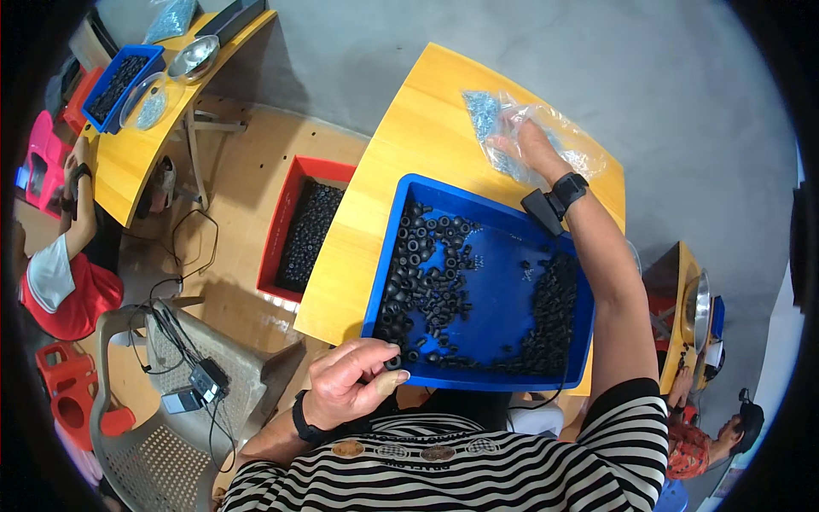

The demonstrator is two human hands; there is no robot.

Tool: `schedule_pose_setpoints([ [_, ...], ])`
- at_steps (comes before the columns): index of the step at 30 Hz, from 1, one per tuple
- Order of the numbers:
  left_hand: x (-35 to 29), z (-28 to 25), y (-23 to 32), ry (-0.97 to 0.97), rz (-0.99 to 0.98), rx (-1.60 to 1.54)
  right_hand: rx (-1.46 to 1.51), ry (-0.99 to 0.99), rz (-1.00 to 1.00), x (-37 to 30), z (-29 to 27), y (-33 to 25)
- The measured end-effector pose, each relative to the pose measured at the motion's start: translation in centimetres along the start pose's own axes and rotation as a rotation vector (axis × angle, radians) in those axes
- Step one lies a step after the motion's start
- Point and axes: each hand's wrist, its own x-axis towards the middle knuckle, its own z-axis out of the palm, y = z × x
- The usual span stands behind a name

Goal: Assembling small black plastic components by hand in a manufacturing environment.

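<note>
My left hand (354,381) is closed in a pinch at the near left corner of a blue tray (503,224). Between its thumb and forefinger sits a small round black part (392,363) with a hole in it. Larger black ring-like parts (416,243) lie in the tray's left half, and smaller black pieces (554,303) are heaped along its right side. Beyond the tray, my right hand (533,145) reaches into a clear plastic bag (576,145) that holds small silvery metal pieces (484,115). The plastic hides its fingers.
The tray rests on a yellow table (426,102). Left of it, a red bin (281,247) of black parts stands on the floor, near a grey chair (153,427) with cables and a small box. Other people sit at yellow tables to the left and right.
</note>
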Motion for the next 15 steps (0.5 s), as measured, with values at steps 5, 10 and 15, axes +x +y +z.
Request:
schedule_pose_setpoints([
  [5,0.4,0.2,-0.3,-0.034,0.056,0.026,-0.042,-0.276,0.201,-0.4,-0.9,-0.4],
  [10,0.3,-0.2,0.0,-0.044,0.044,0.069,-0.064,-0.181,-0.176,-1.3,0.6,0.7],
  [15,0.1,0.4,-0.2,0.007,0.015,0.07,0.03,-0.176,-0.168,-0.8,1.9,1.3],
])
